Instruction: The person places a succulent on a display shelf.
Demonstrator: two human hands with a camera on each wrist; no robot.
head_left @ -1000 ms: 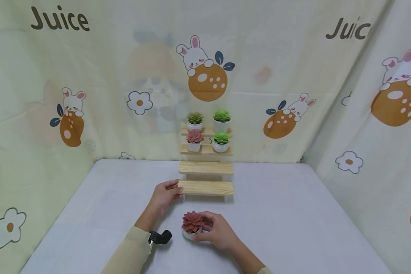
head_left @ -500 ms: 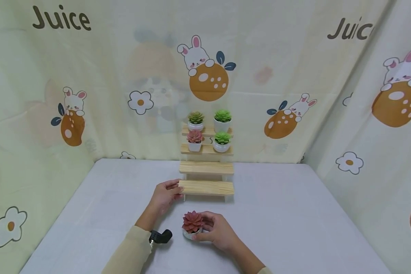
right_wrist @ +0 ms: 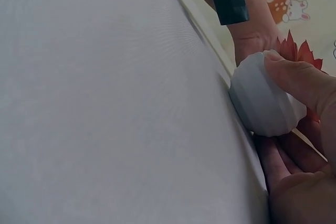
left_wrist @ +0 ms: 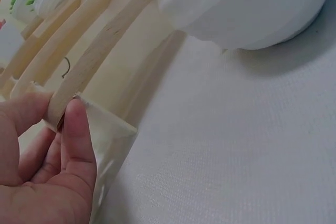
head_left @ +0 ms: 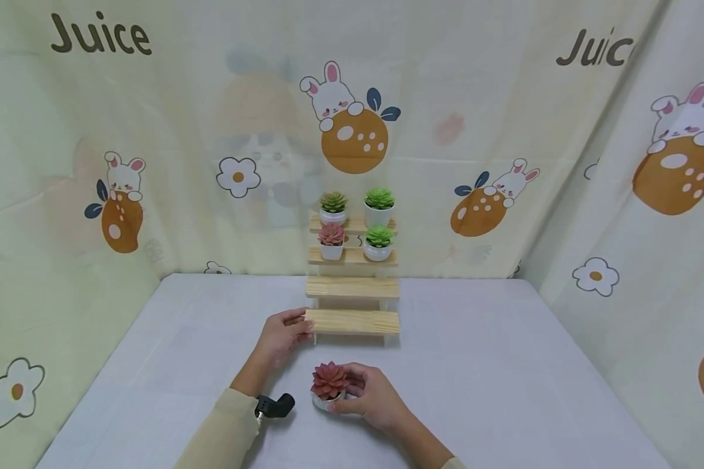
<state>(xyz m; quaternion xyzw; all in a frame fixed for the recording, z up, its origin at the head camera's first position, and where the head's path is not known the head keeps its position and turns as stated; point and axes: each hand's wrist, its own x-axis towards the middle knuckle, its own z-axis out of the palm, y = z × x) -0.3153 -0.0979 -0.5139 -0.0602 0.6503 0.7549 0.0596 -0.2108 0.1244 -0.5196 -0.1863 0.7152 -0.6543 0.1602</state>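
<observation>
My left hand (head_left: 281,337) pinches the left end of the lowest board of a tiered wooden shelf (head_left: 352,320); in the left wrist view, thumb and fingers close on the board's end (left_wrist: 65,98). Nearer to me, my right hand (head_left: 371,398) grips a potted red succulent (head_left: 329,381) by its white pot. The right wrist view shows the thumb against the ribbed pot (right_wrist: 262,98), with fingers on its other side. The pot appears to stand upright on the white tabletop.
Higher on the shelf stand a dull green succulent (head_left: 333,203), a bright green one (head_left: 379,198), a pink one (head_left: 331,236) and another green one (head_left: 378,238). A black wrist camera (head_left: 277,406) sits on my left wrist. A patterned curtain (head_left: 434,130) hangs behind the table (head_left: 475,365).
</observation>
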